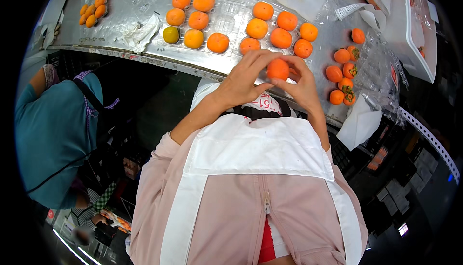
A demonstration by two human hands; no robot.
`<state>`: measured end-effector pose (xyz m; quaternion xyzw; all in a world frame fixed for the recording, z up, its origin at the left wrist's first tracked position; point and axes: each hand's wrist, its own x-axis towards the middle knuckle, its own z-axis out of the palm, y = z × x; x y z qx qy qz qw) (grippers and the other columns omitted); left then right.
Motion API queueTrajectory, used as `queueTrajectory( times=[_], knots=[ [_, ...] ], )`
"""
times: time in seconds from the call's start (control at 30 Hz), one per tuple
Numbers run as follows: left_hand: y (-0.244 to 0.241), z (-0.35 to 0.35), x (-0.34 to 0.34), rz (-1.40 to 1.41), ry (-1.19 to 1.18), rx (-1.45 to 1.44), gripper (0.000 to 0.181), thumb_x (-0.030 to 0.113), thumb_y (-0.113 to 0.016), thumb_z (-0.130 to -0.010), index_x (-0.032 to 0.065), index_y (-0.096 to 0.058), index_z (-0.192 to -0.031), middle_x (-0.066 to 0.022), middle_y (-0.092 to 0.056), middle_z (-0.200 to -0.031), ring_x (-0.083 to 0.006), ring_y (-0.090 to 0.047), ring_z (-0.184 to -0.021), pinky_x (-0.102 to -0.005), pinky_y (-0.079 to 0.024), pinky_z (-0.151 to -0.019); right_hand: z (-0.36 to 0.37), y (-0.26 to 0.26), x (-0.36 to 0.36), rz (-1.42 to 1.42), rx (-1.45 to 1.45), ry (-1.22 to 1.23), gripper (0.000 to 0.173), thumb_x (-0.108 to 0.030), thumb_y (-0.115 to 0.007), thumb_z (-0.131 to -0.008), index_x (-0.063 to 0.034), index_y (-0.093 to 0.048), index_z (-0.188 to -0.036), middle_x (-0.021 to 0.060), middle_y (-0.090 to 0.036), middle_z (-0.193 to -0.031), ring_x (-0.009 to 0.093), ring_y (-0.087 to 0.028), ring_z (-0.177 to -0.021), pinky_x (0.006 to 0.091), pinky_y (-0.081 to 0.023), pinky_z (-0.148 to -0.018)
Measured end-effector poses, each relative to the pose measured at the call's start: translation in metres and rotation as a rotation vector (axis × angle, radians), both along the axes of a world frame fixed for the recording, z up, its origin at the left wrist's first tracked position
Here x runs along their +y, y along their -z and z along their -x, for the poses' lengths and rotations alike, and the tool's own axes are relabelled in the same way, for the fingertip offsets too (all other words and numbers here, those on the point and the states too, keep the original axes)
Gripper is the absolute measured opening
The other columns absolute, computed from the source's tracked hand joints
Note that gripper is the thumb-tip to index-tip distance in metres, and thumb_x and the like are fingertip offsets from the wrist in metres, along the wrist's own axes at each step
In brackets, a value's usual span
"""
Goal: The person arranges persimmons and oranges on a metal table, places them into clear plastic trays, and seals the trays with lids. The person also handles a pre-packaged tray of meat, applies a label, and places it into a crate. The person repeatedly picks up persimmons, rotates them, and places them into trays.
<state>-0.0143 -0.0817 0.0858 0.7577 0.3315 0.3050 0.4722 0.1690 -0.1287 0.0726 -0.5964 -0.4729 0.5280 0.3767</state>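
Observation:
My left hand [246,77] and my right hand [303,84] hold an orange persimmon [277,69] between their fingers, above the table's front edge. More orange shows behind my right fingers; whether it is a second fruit I cannot tell. Just beyond my hands lies a clear plastic tray [265,44] with several persimmons in its cups. Left of it, another clear tray [225,24] has two filled columns, one persimmon at the near end of the third, and bare cups behind that one. A greenish-yellow fruit [171,35] sits in its near left corner.
Loose persimmons [334,74] lie to the right, beside stacked clear trays [376,60] and a white box [428,55]. A crumpled white cloth [143,33] and a smaller fruit tray [97,11] are leftward. A person in teal [59,134] stands at my left.

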Motion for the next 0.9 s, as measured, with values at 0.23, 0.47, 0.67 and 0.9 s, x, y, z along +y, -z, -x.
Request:
queueTrajectory(
  times=[0.23,0.47,0.67,0.9],
  knots=[
    [0.017,0.02,0.01,0.297,-0.268,-0.113,0.044,-0.001,-0.064,-0.078,0.0043,-0.051,-0.12,-0.0073,-0.056,-0.111,-0.013,-0.058,-0.089,-0.0243,-0.048,-0.076,-0.013,0.013,0.005,-0.227,-0.412,0.118,0.052,-0.013,-0.077,-0.067,-0.0018,-0.052,-0.112,0.0119,-0.051,-0.106,0.025,-0.057,-0.098,0.0345,-0.051,-0.076],
    [0.023,0.03,0.008,0.414,-0.358,-0.158,0.031,0.002,-0.06,-0.083,0.0032,-0.055,-0.113,-0.0063,-0.059,-0.101,-0.0089,-0.057,-0.086,-0.021,-0.047,-0.075,0.005,0.036,0.014,-0.519,-0.907,-0.028,0.054,-0.025,-0.078,-0.06,-0.0077,-0.057,-0.108,0.0071,-0.053,-0.103,0.026,-0.049,-0.098,0.04,-0.035,-0.086],
    [0.032,0.047,0.002,0.414,-0.507,-0.145,0.012,0.011,-0.056,-0.089,0.0013,-0.059,-0.095,-0.0025,-0.06,-0.08,-0.0083,-0.053,-0.074,-0.0226,-0.044,-0.067,0.012,0.04,0.014,-0.551,-1.067,-0.037,0.051,-0.029,-0.078,-0.059,-0.0103,-0.061,-0.104,0.0026,-0.054,-0.099,0.022,-0.048,-0.094,0.0401,-0.032,-0.085],
    [0.048,0.096,-0.012,0.404,-0.897,-0.294,0.025,0.022,-0.042,-0.097,0.0061,-0.051,-0.081,0.0078,-0.035,-0.059,0.0001,-0.029,-0.05,-0.0179,-0.021,-0.043,0.013,0.035,0.015,-0.507,-1.1,-0.01,0.049,-0.029,-0.078,-0.059,-0.0141,-0.063,-0.102,0.0,-0.056,-0.099,0.021,-0.048,-0.093,0.0412,-0.031,-0.086]
  ],
)
